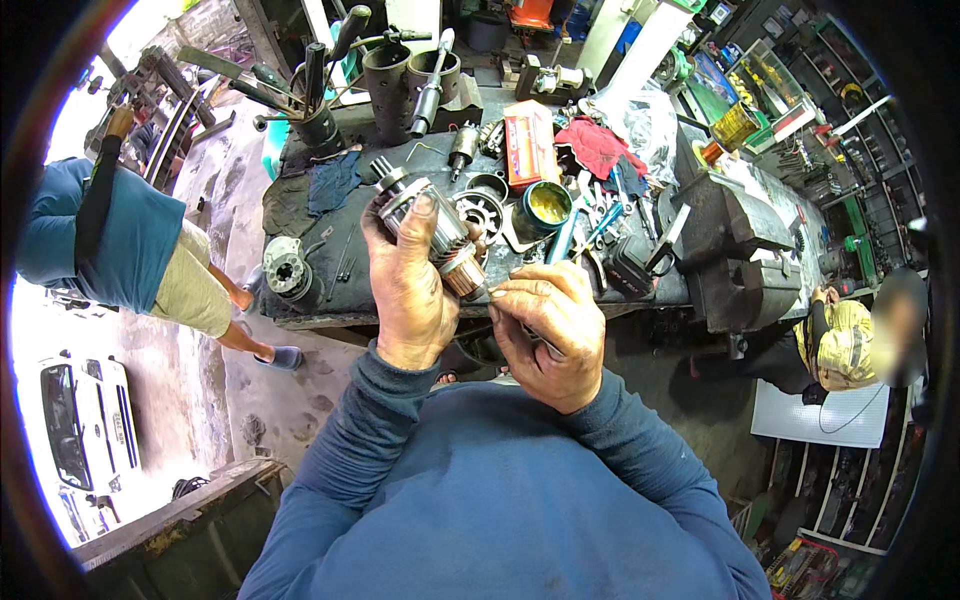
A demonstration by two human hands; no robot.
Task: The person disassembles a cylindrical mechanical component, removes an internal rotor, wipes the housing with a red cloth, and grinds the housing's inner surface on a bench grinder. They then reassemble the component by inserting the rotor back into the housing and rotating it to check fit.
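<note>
My left hand (412,285) is wrapped round a motor armature (437,228), its thumb lying along the steel core. A toothed shaft end sticks out at the top left, and the copper commutator (463,273) faces down to the right. Close to that commutator end, my right hand (552,330) is closed in a pinch. Whatever lies between its fingertips is too small to make out. Behind the armature sits a round metal end housing (480,212). A tin of yellowish grease (548,204) stands just right of it.
A black vise (740,255) is fixed at the bench's right. Tools (605,225), a red rag (600,148) and a red-and-white box (530,145) crowd the middle. Another housing (288,270) sits at left. Two other people (110,235) are nearby, one on each side.
</note>
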